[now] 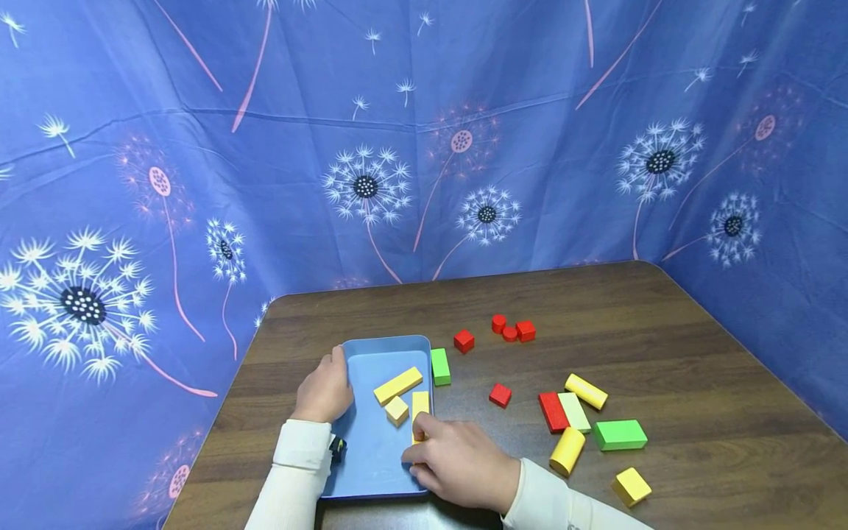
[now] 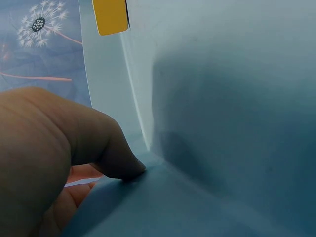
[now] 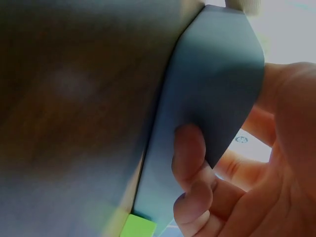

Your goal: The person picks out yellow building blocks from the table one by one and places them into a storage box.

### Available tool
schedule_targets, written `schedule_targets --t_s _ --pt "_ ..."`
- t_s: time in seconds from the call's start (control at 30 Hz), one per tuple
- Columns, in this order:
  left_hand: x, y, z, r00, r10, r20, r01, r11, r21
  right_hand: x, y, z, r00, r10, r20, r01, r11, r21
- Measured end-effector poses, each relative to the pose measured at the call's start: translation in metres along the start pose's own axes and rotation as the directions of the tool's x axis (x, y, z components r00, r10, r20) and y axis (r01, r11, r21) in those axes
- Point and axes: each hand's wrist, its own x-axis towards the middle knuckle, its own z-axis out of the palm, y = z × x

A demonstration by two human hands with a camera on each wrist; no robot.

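Side by side, two hands grasp at one blue tray (image 1: 371, 464) bearing three yellow blocks (image 1: 397, 386), while six red pieces (image 1: 464, 341), three green blocks (image 1: 619, 436), one pale, and three more yellow pieces (image 1: 567, 451) lie to its right. The left hand (image 1: 324, 390) pinches the left wall, thumb inside. The right hand (image 1: 464, 460), fingers curled, pinches the near end of the rightmost yellow block (image 1: 420, 403), set along the right wall beneath the fingertips.

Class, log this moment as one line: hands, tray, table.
Left hand: grips tray | Right hand: at yellow block, grip unclear | Tray: three yellow blocks | Table: red, green, yellow blocks
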Motion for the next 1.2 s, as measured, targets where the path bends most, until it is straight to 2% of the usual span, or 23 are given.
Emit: schedule_targets --t_s 0.2,0.3,0.5,0.63,0.83,1.03,1.2 --pt "-0.0007 0.0006 -0.0009 1.000 0.004 0.000 -0.004 1.000 -0.006 -0.0011 -0.0001 0.0003 0.999 0.007 0.033 -0.008 1.000 0.022" --pt "-0.0012 0.0009 -0.0008 1.000 0.002 0.001 -0.002 1.000 -0.011 -0.0014 -0.0012 0.0014 0.999 0.027 0.021 -0.028 0.999 0.043" --pt "-0.0007 0.0001 -0.0003 1.000 0.005 -0.003 -0.005 1.000 -0.006 0.0001 -0.0027 0.0012 0.991 0.133 0.021 -0.135 0.982 0.131" --pt "0.0006 -0.0009 -0.0001 1.000 0.014 -0.009 -0.014 1.000 -0.001 0.0011 -0.0021 0.0013 0.983 0.178 0.040 -0.182 0.973 0.144" --pt "0.0018 -0.0009 -0.0014 1.000 0.011 -0.007 -0.011 1.000 0.002 0.0017 -0.0014 0.0016 0.984 0.176 0.025 -0.178 0.977 0.121" --pt "0.0015 -0.0006 -0.0013 1.000 0.014 -0.012 -0.014 1.000 0.002 0.0025 -0.0021 0.0004 0.982 0.183 0.054 -0.188 0.975 0.115" --pt "0.0009 -0.0008 0.0006 1.000 0.014 -0.013 -0.014 1.000 -0.005 0.0001 -0.0018 -0.0006 0.986 0.159 0.043 -0.162 0.983 0.091"
